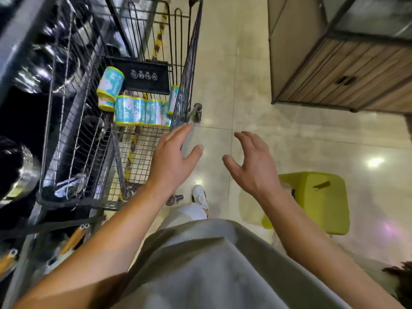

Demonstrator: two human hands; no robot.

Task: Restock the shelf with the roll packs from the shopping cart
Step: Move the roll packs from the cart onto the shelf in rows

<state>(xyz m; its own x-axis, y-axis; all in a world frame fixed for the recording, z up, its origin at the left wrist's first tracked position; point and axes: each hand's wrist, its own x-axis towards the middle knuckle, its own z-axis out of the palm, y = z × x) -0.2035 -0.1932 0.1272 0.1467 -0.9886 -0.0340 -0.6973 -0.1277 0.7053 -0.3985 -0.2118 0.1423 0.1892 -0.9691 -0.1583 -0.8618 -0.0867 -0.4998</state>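
A wire shopping cart (187,70) stands at the left, seen from above. On its floor lie turquoise and yellow roll packs: a long pack (140,111) across the bottom, another pack (110,84) tilted at the left, and a third roll pack (173,98) against the right wall. My left hand (174,157) hovers over the cart's right rim with fingers straight and holds nothing. To the right of the cart, my right hand (252,161) is above the floor, fingers loosely bent, empty. The two hands face each other.
Dark shelving (24,63) with shiny black goods runs along the left, behind the cart. A wooden slatted cabinet (347,70) stands at the upper right. A lime green stool (316,201) sits on the glossy tiled floor by my right forearm. My white shoe (200,196) shows below the hands.
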